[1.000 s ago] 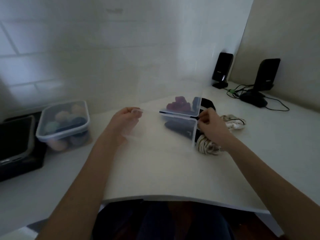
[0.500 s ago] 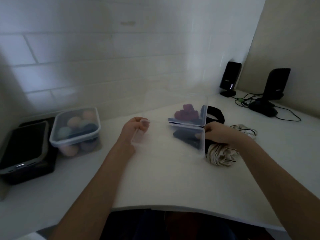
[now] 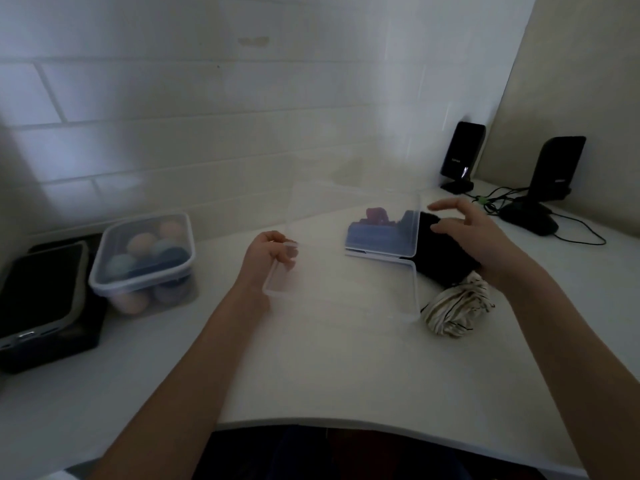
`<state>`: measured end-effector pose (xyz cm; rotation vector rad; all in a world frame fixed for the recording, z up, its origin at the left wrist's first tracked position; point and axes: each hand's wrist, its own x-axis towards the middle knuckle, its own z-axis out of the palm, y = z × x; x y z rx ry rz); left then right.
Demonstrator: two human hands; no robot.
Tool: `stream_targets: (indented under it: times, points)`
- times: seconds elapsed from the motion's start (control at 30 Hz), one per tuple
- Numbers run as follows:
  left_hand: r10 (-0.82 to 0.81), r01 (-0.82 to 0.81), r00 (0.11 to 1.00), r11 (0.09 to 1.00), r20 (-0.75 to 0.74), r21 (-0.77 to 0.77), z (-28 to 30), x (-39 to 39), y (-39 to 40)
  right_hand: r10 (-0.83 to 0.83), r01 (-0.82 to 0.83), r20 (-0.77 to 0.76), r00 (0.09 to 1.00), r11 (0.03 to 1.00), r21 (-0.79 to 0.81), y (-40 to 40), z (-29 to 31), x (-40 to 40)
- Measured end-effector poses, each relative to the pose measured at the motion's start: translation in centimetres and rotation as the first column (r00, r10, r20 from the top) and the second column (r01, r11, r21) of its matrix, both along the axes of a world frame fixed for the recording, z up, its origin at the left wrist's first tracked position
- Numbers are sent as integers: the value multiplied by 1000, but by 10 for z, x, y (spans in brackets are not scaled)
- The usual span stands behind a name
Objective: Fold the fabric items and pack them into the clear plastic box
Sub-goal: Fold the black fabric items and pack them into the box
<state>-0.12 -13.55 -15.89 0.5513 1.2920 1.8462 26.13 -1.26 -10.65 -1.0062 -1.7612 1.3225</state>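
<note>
The clear plastic box (image 3: 414,289) stands open on the white table, nothing visible inside. Its clear lid (image 3: 346,209) tilts up along the far side. My left hand (image 3: 268,259) grips the box's left rim near the lid's lower corner. My right hand (image 3: 467,237) hovers with fingers spread over a black fabric item (image 3: 440,265) just right of the box. A cream fabric item with dark stripes (image 3: 453,310) lies bunched at the box's near right corner. Purple and blue fabric (image 3: 377,226) shows through the lid, behind the box.
A closed clear container of coloured balls (image 3: 142,258) sits at the left, beside a black device (image 3: 38,292). Two black speakers (image 3: 462,154) (image 3: 554,171) and their cables (image 3: 571,233) stand at the far right. The table's curved front edge (image 3: 346,422) is close to me.
The box came down onto the table. My right hand let go of its right side and moved up and right, opening over the black fabric. My left hand stays on the left rim.
</note>
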Motion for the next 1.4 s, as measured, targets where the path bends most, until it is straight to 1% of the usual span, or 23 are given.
stream_targets:
  times: [0.07, 0.13, 0.2, 0.27, 0.37, 0.47, 0.5, 0.53, 0.57, 0.63, 0.67, 0.73, 0.77, 0.8, 0.83, 0.9, 0.93, 1.0, 1.07, 1.1, 1.17, 1.3, 1.4]
  points:
    - [23, -24, 998, 1000, -67, -17, -3, 1, 1, -46, 45, -202, 978, 999, -12, -4, 3, -2]
    - [30, -35, 981, 999, -194, -20, -4, 4, 2, 2, -12, -434, 901, 1000, -21, -8, 5, -5]
    - [-1, -7, 939, 1000, -345, -20, -5, 12, 1, 90, -112, -533, 841, 994, -9, -15, 9, -14]
    - [-15, 9, 898, 1000, -440, -16, -6, 22, 0, 219, -220, -482, 848, 974, 54, -23, 9, -31]
    - [58, -82, 811, 996, -582, -16, -2, 31, -4, 317, -304, -320, 893, 948, 93, -32, 9, -61]
    - [141, -136, 609, 988, -781, 72, -1, 34, -12, 400, -385, -202, 894, 916, 110, -32, 6, -84]
    - [154, -119, 553, 987, -819, 105, 0, 34, -13, 421, -400, -160, 893, 905, 147, -30, 4, -88]
    - [155, -94, 524, 988, -837, 124, 1, 34, -14, 429, -402, -110, 897, 893, 203, -28, 1, -92]
    - [139, -57, 537, 990, -832, 129, 5, 34, -13, 429, -399, -66, 901, 879, 261, -27, -1, -94]
    - [83, 11, 614, 993, -785, 114, 11, 31, -9, 426, -386, -64, 902, 865, 322, -23, -3, -94]
    - [75, 16, 609, 994, -790, 107, 13, 30, -6, 425, -376, -98, 900, 870, 320, -21, -4, -95]
    - [109, -10, 517, 993, -849, 121, 17, 30, -1, 399, -347, -170, 901, 899, 269, -19, -6, -97]
    - [132, -16, 501, 989, -855, 144, 19, 30, 3, 369, -320, -202, 907, 917, 237, -17, -7, -99]
    - [151, -11, 512, 986, -846, 169, 22, 30, 7, 332, -286, -230, 915, 935, 211, -16, -8, -100]
    - [160, 1, 541, 982, -826, 191, 25, 30, 11, 293, -249, -261, 920, 950, 187, -16, -8, -100]
    - [142, 48, 652, 973, -745, 228, 33, 32, 19, 229, -198, -342, 912, 972, 123, -14, -8, -99]
    - [133, 70, 699, 965, -702, 252, 35, 33, 23, 215, -199, -382, 899, 977, 81, -14, -9, -97]
    - [129, 94, 733, 953, -668, 288, 33, 34, 27, 255, -285, -425, 868, 959, -7, -15, -11, -93]
    - [109, 125, 718, 952, -688, 281, 29, 34, 28, 347, -406, -424, 836, 912, -55, -17, -14, -92]
    - [102, 138, 700, 952, -706, 274, 27, 34, 27, 376, -430, -406, 833, 901, -48, -18, -16, -92]
    - [89, 160, 659, 954, -747, 255, 25, 34, 23, 376, -397, -351, 858, 918, 11, -19, -15, -92]
    - [21, 203, 573, 965, -820, 166, 24, 37, 20, 294, -262, -296, 909, 954, 144, -20, -9, -90]
    - [53, 184, 583, 963, -811, 195, 24, 36, 20, 305, -275, -286, 908, 951, 142, -21, -8, -89]
